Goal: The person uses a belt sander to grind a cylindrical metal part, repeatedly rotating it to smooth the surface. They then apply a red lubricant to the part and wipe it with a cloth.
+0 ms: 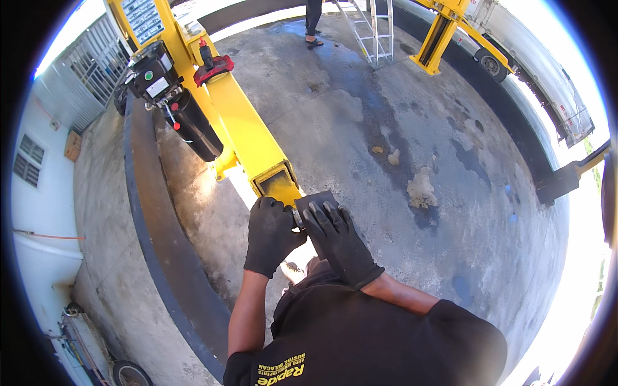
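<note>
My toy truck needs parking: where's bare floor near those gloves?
Wide bare concrete floor lies between the right hand and the dark pad at far right. A narrower patch sits between the left hand and the dark curved strip. It's crowded at the end of the yellow arm, with both hands and a dark flat piece.

A dark flat pad [317, 197] sits near the hollow end of a yellow arm [248, 128].

A ladder [374, 31] stands near another person [313, 17], with a truck [531, 55] farther right.
</note>
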Action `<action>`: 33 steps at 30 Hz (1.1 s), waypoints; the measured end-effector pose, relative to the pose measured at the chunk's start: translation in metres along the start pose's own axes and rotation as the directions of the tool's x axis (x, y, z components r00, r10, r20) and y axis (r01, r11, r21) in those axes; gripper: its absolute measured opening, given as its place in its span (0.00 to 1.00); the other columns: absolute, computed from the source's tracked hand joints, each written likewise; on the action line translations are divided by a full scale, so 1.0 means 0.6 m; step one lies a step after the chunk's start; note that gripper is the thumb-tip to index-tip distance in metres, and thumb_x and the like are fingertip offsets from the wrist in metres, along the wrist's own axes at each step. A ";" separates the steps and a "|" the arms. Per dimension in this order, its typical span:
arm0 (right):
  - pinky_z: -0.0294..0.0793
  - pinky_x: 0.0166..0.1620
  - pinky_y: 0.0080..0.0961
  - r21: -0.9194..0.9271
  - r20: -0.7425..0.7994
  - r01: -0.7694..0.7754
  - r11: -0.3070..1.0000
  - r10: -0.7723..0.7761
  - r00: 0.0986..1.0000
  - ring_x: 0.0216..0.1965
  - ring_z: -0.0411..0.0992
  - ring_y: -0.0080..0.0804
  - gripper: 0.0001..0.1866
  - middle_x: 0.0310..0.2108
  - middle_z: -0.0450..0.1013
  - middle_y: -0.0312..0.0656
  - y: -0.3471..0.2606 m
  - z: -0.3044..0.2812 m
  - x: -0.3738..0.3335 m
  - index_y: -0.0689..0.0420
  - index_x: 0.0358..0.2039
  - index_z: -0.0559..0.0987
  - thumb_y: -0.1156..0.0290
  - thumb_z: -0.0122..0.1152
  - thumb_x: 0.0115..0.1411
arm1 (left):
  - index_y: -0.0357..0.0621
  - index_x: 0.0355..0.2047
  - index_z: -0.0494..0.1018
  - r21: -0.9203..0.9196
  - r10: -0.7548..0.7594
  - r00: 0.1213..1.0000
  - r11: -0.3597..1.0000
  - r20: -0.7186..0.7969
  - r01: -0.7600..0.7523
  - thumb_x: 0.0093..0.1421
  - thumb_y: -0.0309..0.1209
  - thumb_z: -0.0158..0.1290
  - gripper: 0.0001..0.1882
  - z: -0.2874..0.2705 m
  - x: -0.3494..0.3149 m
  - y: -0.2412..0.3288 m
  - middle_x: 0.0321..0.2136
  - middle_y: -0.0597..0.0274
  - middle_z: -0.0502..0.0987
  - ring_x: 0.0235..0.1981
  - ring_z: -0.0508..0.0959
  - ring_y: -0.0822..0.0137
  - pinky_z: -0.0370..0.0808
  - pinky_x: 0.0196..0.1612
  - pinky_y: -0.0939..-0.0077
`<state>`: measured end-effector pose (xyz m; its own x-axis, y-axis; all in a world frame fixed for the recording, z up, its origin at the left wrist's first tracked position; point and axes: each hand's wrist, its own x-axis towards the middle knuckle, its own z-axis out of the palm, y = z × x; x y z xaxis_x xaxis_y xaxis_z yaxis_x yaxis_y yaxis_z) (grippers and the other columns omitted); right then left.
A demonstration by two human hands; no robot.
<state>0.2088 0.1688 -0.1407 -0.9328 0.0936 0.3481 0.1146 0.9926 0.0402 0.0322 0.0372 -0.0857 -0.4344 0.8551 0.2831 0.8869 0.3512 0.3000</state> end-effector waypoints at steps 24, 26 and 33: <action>0.54 0.84 0.69 0.074 0.067 0.024 0.997 -0.029 0.997 0.86 0.55 0.60 0.39 0.86 0.57 0.53 0.011 0.019 0.064 0.57 0.85 0.63 0.67 0.56 0.75 | 0.47 0.27 0.87 0.017 0.004 1.000 1.000 0.015 -0.004 0.50 0.44 0.76 0.16 0.002 -0.009 0.002 0.30 0.56 0.83 0.44 0.82 0.50 0.78 0.54 0.51; 0.55 0.84 0.68 0.058 0.083 0.050 0.997 -0.055 0.995 0.86 0.55 0.60 0.37 0.86 0.58 0.53 0.009 -0.006 0.021 0.57 0.84 0.64 0.65 0.54 0.76 | 0.47 0.27 0.86 -0.017 0.030 0.999 0.999 -0.021 -0.030 0.49 0.44 0.77 0.16 0.012 -0.007 -0.002 0.30 0.56 0.83 0.44 0.82 0.50 0.78 0.54 0.50; 0.59 0.81 0.68 0.113 0.026 0.011 0.994 -0.014 1.000 0.83 0.61 0.58 0.36 0.83 0.63 0.53 0.001 0.007 0.051 0.58 0.83 0.67 0.61 0.55 0.78 | 0.53 0.26 0.90 0.128 0.013 0.998 0.992 0.058 -0.020 0.50 0.52 0.77 0.18 -0.004 -0.005 0.002 0.26 0.60 0.85 0.41 0.83 0.53 0.77 0.52 0.56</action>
<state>0.1786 0.1724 -0.1339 -0.9430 0.0820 0.3226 0.0653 0.9959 -0.0624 0.0342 0.0340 -0.0843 -0.4133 0.8800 0.2340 0.9083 0.3799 0.1753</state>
